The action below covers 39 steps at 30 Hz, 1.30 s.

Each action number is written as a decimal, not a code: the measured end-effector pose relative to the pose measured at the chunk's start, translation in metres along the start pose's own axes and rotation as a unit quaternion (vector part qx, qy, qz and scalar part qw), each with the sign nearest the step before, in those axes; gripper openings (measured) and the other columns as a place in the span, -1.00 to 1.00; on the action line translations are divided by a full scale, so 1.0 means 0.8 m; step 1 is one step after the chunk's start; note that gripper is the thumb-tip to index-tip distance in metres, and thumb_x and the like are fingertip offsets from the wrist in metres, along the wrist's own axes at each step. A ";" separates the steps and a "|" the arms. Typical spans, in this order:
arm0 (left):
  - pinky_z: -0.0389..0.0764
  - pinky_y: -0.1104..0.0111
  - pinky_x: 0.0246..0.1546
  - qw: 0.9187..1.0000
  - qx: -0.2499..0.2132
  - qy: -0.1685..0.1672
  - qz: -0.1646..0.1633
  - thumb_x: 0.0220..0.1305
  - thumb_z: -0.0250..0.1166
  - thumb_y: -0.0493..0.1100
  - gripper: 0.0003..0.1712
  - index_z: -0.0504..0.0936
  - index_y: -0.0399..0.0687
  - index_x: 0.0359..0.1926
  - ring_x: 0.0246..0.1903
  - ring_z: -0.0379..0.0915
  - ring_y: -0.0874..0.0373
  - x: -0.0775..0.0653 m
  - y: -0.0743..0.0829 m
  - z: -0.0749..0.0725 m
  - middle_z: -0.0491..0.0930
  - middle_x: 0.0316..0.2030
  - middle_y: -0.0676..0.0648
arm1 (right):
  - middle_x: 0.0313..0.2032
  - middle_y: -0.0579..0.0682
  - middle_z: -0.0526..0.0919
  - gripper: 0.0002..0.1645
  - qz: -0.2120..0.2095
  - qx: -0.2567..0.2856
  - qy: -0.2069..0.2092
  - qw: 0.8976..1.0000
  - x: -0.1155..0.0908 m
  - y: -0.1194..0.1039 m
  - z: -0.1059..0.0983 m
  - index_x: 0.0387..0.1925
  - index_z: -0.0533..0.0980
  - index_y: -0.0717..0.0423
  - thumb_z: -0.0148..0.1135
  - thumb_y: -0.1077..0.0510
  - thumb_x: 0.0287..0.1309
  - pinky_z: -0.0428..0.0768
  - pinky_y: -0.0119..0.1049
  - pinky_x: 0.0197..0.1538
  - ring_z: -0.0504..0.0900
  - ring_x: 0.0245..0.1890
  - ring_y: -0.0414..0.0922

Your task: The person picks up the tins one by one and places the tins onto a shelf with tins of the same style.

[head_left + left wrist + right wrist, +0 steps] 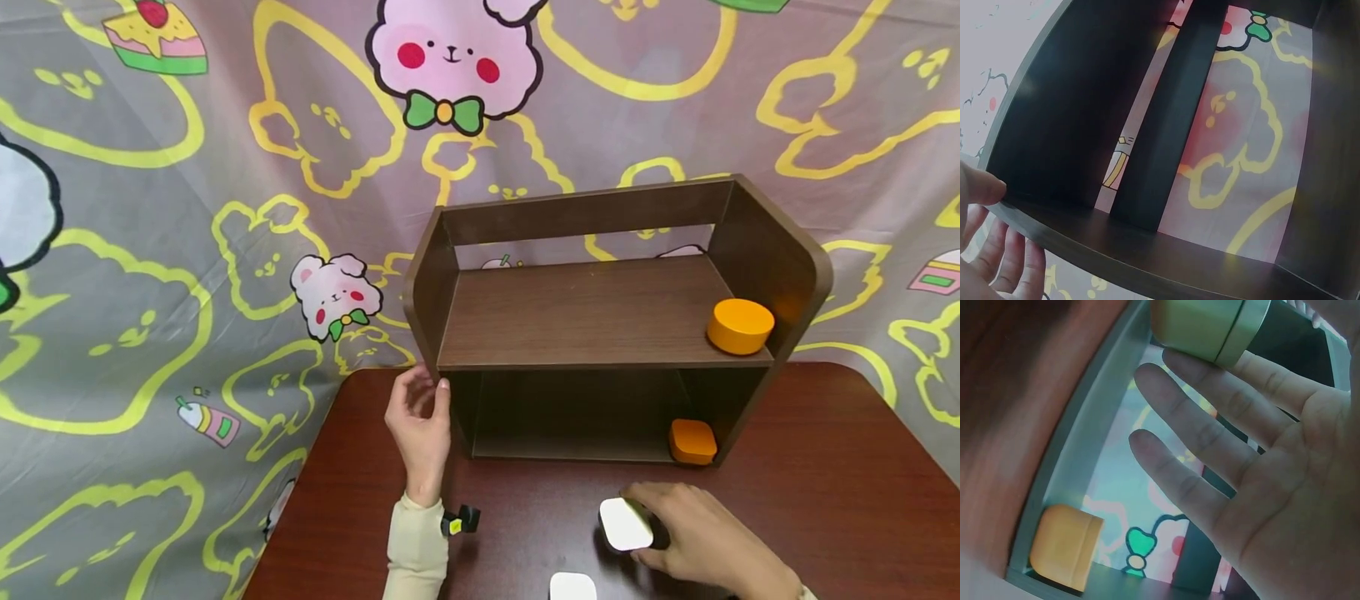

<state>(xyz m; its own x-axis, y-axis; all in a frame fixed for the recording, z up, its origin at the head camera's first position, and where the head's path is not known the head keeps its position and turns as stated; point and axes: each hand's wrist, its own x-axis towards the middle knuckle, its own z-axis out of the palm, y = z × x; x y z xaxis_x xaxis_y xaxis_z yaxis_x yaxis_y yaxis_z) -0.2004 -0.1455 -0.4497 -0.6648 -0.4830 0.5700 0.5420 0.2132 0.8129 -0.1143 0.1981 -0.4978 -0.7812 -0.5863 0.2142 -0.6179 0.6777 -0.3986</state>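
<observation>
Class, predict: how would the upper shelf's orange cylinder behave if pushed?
The orange cylinder would probably slide rather than tip, standing wider than tall. Its round side suggests rolling if laid over; its crisp rim hints at stiffness.

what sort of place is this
Likely an indoor tabletop setup, perhaps a curtained-off corner: a cartoon-print cloth backdrop hangs behind and to the left, and a dark brown two-tier shelf stands on a reddish-brown table.

The head view looks forward and down from in front of the shelf [577, 312], framing it whole. Both wrist views face into it from much nearer; head and right wrist views share its lower orange box [693, 442].
</observation>
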 end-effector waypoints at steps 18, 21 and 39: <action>0.69 0.55 -0.12 1.000 0.003 -0.006 0.005 0.21 0.42 -0.45 -0.70 0.62 -0.41 -0.04 -0.18 0.59 0.22 0.002 0.003 -0.006 0.63 -0.15 -0.27 | -0.25 -0.30 0.73 -0.33 0.001 -0.070 0.075 0.995 0.024 0.014 -0.018 -0.08 0.64 -0.03 0.73 -0.10 -0.30 0.52 -0.38 -0.39 0.50 -0.38 -0.43; 0.69 0.54 -0.12 1.000 0.005 -0.005 0.004 0.21 0.42 -0.44 -0.70 0.62 -0.40 -0.04 -0.18 0.59 0.22 0.002 0.003 -0.006 0.63 -0.16 -0.27 | -0.23 -0.27 0.74 -0.32 0.007 -0.073 0.075 0.995 0.027 0.016 -0.021 -0.06 0.64 -0.02 0.73 -0.11 -0.28 0.51 -0.38 -0.40 0.50 -0.38 -0.42; 0.70 0.53 -0.12 1.000 0.004 -0.008 0.008 0.21 0.42 -0.45 -0.71 0.63 -0.37 -0.04 -0.19 0.60 0.23 0.002 0.000 -0.002 0.63 -0.18 -0.08 | -0.25 -0.16 0.76 -0.31 0.009 -0.097 0.082 0.992 0.045 0.038 -0.031 -0.07 0.66 0.03 0.74 -0.12 -0.30 0.63 -0.27 -0.29 0.64 -0.33 -0.25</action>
<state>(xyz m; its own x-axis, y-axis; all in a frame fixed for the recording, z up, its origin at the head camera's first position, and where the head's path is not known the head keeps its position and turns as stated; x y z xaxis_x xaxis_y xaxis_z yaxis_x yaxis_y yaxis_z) -0.2008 -0.1481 -0.4491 -0.6647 -0.4654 0.5845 0.5487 0.2268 0.8046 -0.1634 0.2092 -0.4801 -0.7858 -0.5044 0.3581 -0.5972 0.7694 -0.2268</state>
